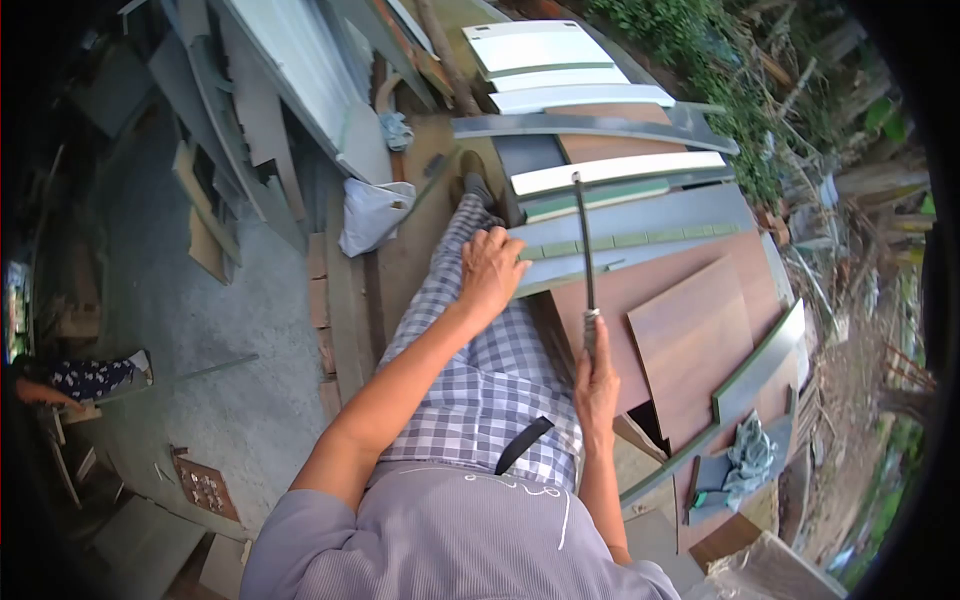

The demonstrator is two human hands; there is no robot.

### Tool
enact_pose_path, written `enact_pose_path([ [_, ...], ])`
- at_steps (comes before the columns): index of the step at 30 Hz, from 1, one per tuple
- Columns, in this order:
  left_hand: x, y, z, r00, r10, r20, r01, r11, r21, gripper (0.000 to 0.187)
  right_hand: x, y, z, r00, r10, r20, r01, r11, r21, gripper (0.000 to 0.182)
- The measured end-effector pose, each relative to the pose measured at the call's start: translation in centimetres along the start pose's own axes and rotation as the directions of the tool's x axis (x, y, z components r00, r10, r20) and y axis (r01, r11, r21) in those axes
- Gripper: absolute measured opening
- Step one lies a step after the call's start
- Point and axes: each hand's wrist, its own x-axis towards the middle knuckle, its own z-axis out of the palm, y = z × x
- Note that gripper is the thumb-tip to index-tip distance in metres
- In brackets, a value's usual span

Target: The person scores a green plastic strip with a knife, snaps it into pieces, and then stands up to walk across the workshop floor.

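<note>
My right hand (pixel 597 385) is closed round the handle of a long, thin dark metal rod (pixel 586 245). Its grip looks wrapped, and the rod points away from me across the boards, its small tip over a white strip (pixel 620 172). My left hand (pixel 491 268) rests with curled fingers at the near end of a grey-blue board (pixel 660 228). Along that board runs a greenish strip (pixel 590 243) marked off in segments; the fingertips are right at its end. Brown panels (pixel 695 335) lie beside the rod, on the right.
White panels (pixel 540 45) and a long grey strip (pixel 600 127) lie farther off. Tall sheets (pixel 300 80) lean at the upper left near a white bag (pixel 375 215). Crumpled blue plastic (pixel 752 450) lies at the lower right. Another person's leg (pixel 95 378) shows at far left.
</note>
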Motion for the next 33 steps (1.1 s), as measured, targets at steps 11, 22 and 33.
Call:
enact_pose_path([
  [11,0.2,0.8,0.6,1.000,0.013,0.019,-0.013,1.000,-0.025,0.034,-4.4,-1.2,-1.6,0.981,0.132,0.141,-0.127,0.991,-0.049,0.054],
  [22,1.0,1.3,2.4,0.999,0.036,-0.015,-0.036,0.999,-0.025,0.032,-5.9,-0.7,-1.5,0.979,0.144,0.145,-0.131,0.986,-0.099,0.055],
  [33,0.1,1.9,3.0,0.998,0.054,-0.019,-0.054,0.998,-0.025,0.021,-3.3,-0.2,-0.1,0.993,0.005,0.115,0.025,0.966,-0.256,0.058],
])
